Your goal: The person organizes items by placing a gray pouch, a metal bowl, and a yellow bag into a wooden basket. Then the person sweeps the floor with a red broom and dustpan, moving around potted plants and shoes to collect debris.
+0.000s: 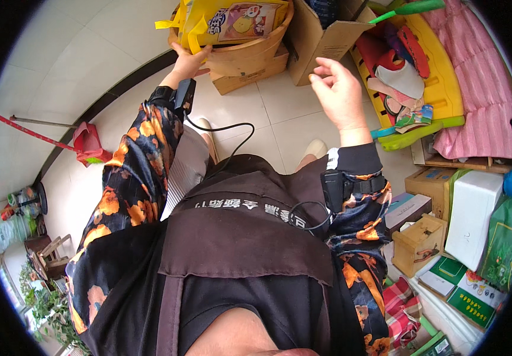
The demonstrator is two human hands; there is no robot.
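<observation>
At the top left of the head view, my left hand is against the near left side of a wooden tub. Its spread fingers meet a strap of a yellow printed bag, which sits in the tub. Whether they grip the strap or the tub's rim cannot be made out. My right hand hovers over the tiled floor, empty, fingers loosely bent and apart. It is nearest to an open cardboard box and apart from it.
Under the tub is a wooden box. To the right, a yellow plastic rack holds shoe pieces and cloth, beside pink quilted fabric. Lower right are a white foam box and a small wooden box. A red dustpan stands left.
</observation>
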